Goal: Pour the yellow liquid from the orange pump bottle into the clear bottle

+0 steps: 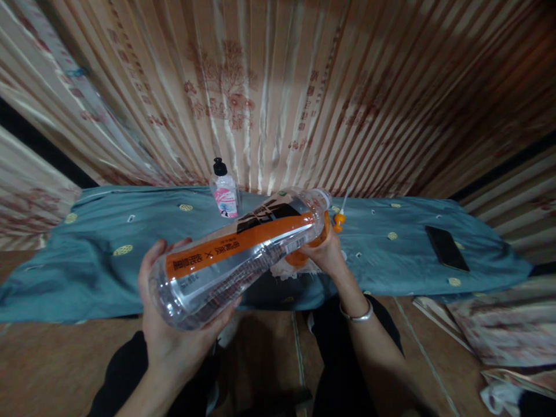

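Observation:
My left hand (178, 324) is wrapped round the base of a large clear plastic bottle (256, 249) with an orange and black label. The bottle lies aslant, its neck pointing away to the right. My right hand (328, 252) grips an orange bottle (297, 258) close beside that neck. Much of the orange bottle is hidden behind the clear one, and whether the two mouths touch I cannot tell. Just past my right hand an orange pump top (339, 221) with a thin pale tube lies on the cloth. Something white and ragged-edged, perhaps tissue (284, 270), shows under the orange bottle.
A teal patterned cloth (108, 278) covers the long, low surface. At the back stands a clear bottle with a black cap and pink label (226, 197). A dark phone (446, 248) lies at the right. Pleated curtains (278, 104) hang close behind.

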The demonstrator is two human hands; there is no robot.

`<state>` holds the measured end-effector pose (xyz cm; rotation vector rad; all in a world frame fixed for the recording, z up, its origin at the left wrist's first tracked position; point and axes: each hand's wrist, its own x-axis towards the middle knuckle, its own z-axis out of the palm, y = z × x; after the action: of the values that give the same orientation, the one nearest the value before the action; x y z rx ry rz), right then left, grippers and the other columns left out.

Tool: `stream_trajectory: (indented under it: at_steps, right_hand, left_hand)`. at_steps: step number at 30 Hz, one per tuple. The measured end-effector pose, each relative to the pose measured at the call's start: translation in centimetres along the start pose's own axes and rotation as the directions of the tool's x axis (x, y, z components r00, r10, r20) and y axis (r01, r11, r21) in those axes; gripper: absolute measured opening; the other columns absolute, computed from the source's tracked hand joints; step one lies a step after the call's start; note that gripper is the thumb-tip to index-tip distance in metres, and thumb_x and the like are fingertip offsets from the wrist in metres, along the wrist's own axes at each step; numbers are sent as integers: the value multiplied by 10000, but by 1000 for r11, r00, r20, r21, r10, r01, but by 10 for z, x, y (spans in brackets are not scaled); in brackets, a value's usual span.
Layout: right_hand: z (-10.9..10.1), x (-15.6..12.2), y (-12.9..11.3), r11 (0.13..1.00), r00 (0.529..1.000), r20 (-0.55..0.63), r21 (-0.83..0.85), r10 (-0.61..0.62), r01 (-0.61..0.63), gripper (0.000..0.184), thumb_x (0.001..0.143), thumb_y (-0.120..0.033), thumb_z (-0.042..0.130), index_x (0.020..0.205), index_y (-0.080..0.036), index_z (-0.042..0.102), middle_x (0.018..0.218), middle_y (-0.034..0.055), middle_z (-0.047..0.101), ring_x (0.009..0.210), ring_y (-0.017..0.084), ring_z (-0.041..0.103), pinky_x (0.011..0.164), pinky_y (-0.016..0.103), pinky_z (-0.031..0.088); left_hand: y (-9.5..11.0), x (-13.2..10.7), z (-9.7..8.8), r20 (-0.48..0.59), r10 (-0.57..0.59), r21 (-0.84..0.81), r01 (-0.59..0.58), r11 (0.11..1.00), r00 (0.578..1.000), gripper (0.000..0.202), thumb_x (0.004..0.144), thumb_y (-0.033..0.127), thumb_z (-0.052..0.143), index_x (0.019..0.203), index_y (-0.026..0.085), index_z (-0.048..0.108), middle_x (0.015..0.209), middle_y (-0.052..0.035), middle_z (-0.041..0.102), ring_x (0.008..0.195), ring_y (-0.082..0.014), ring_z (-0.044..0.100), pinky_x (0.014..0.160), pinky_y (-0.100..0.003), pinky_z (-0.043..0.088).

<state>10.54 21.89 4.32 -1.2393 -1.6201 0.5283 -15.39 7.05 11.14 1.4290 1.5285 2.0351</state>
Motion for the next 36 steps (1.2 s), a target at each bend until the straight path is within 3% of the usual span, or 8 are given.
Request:
stream_trajectory:
  at_steps: [6, 9, 12, 14, 17, 21, 28, 36]
  right_hand:
    - [1, -1, -2, 1000, 1000, -6, -5, 5, -5, 901, 680, -420, 905, 1482, -221, 549, 1326, 150, 789, 1256, 388, 779, 1087, 556, 648]
    - [1, -1, -2, 1000, 1000, -3, -9, 21, -21, 912, 677, -406, 910, 1491, -213, 548, 1308, 147, 799, 1236, 392, 791, 1081, 558, 653]
    - [1, -2, -3, 1000, 1000, 1, -14, 20, -20, 917, 685, -418, 906, 1500, -203, 544, 1295, 155, 802, 1227, 401, 794, 1067, 557, 657]
    - [1, -2, -3, 1000, 1000, 2, -19, 14, -14, 915, 687, -429, 903, 1500, -216, 540, 1316, 154, 795, 1215, 397, 796, 1047, 553, 662]
    - [0, -2, -3, 1000, 1000, 3, -23, 4, -4, 895, 694, -436, 895, 1486, -206, 548, 1330, 166, 785, 1212, 397, 794, 1041, 557, 661]
    - [0, -2, -2, 1000, 1000, -8, -24, -9, 8, 856, 702, -450, 882, 1454, -193, 563, 1270, 162, 798, 1185, 393, 798, 1032, 554, 662]
    - [1, -2, 3, 998, 999, -16, -62, -29, 28, 902, 695, -436, 901, 1486, -195, 539, 1306, 175, 789, 1245, 418, 779, 1041, 575, 663]
    - [1, -2, 4, 998, 999, -24, -45, -40, 39, 873, 695, -414, 903, 1469, -205, 558, 1324, 167, 793, 1285, 413, 771, 1099, 569, 643]
  left_hand:
    - [-3, -1, 1, 3, 31, 11, -31, 999, 1000, 1148, 448, 229, 1055, 1512, 404, 663, 1371, -43, 755, 1213, -362, 774, 1039, -541, 700]
    - [-5, 1, -2, 14, 38, 39, -38, 998, 999, 1095, 506, 226, 1037, 1520, 378, 652, 1359, -58, 753, 1234, -369, 761, 1037, -565, 698]
    - [-5, 2, -5, 89, 132, 156, -145, 977, 987, 1113, 447, 202, 1060, 1481, 368, 679, 1365, -63, 731, 1362, -402, 678, 1056, -573, 684]
    - [-5, 2, -4, 32, 103, 114, -106, 988, 994, 1085, 503, 237, 1058, 1506, 369, 664, 1369, -71, 726, 1334, -395, 697, 1073, -577, 678]
    - [-6, 0, -1, 18, 65, 14, -65, 998, 998, 1122, 515, 253, 1054, 1548, 384, 638, 1377, -53, 747, 1240, -349, 757, 1083, -537, 680]
    - [-7, 0, 2, 14, 78, -2, -78, 997, 997, 1131, 510, 228, 1056, 1551, 386, 642, 1358, -30, 761, 1179, -299, 778, 1055, -476, 692]
    - [-7, 1, -1, 52, 113, 23, -114, 993, 992, 1218, 483, 386, 1118, 1587, 412, 604, 1410, -9, 727, 1226, -255, 759, 1041, -355, 679]
    - [-9, 0, -4, 87, 122, 73, -129, 989, 989, 1227, 531, 424, 1095, 1632, 386, 554, 1461, -41, 701, 1279, -286, 742, 1148, -420, 630]
